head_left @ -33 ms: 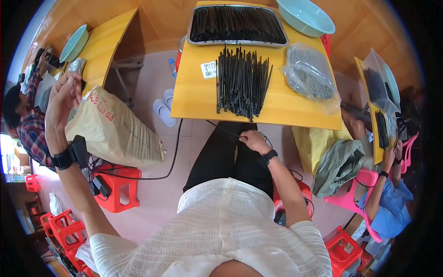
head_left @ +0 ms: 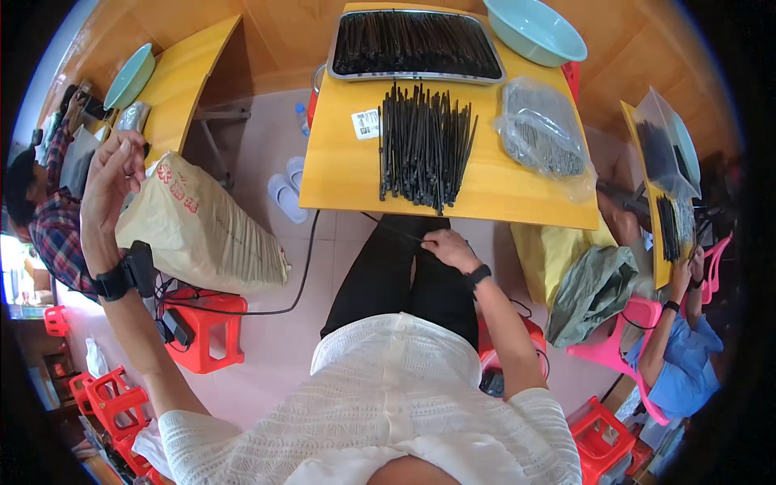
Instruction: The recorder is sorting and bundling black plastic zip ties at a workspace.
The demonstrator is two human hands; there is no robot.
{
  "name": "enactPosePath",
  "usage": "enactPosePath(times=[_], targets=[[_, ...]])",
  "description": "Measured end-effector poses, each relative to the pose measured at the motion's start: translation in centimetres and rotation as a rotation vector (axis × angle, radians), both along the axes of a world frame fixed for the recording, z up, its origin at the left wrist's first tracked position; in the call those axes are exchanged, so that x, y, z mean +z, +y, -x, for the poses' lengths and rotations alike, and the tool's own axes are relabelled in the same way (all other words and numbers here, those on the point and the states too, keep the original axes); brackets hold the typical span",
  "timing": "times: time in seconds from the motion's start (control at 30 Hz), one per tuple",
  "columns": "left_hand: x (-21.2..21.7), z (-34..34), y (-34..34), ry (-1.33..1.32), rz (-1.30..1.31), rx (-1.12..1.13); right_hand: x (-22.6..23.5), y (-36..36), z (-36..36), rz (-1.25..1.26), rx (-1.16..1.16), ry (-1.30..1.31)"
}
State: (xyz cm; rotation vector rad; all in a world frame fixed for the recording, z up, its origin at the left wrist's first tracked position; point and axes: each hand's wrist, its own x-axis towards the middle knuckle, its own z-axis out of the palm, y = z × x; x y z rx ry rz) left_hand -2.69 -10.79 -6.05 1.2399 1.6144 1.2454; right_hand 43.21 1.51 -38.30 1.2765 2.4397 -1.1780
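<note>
My left hand (head_left: 115, 174) is raised at the left, above a large beige sack, its fingers curled together; whatever may be in them is too small to see. Low over my black trousers, just below the near table edge, my right hand (head_left: 449, 249) is closed on a thin black strip (head_left: 394, 229), which slants up to the left. Straight ahead on the yellow table (head_left: 339, 182) lies a loose pile of long black strips (head_left: 424, 145). Behind the pile, a metal tray (head_left: 420, 78) is filled with similar dark strips.
A clear plastic bag of strips (head_left: 540, 133) and a pale blue basin (head_left: 537, 31) share the table. The beige sack (head_left: 202, 222) and a red stool (head_left: 206, 327) with black cables stand left. Co-workers sit at both sides; a green bag (head_left: 590, 295) hangs right.
My right hand has shifted very slightly to the right and down. The left hand stays raised in nearly the same place.
</note>
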Motion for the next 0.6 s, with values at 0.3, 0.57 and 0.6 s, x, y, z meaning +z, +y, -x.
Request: enactPosePath(times=[0.3, 0.57, 0.6], targets=[[-8.3, -7.5, 1.3, 0.063, 0.132, 0.003, 0.9, -3.9, -16.6, -0.490, -0.242, -0.483], [-16.3, -19.9, 9.0, 0.495, -0.295, -0.300, 15.6, -3.1, -3.3, -0.477, -0.407, 0.467], [-16.9, -21.0, 10.2, 0.532, -0.336, -0.284, 15.9, -2.8, -1.8, -0.519, -0.380, 0.520]])
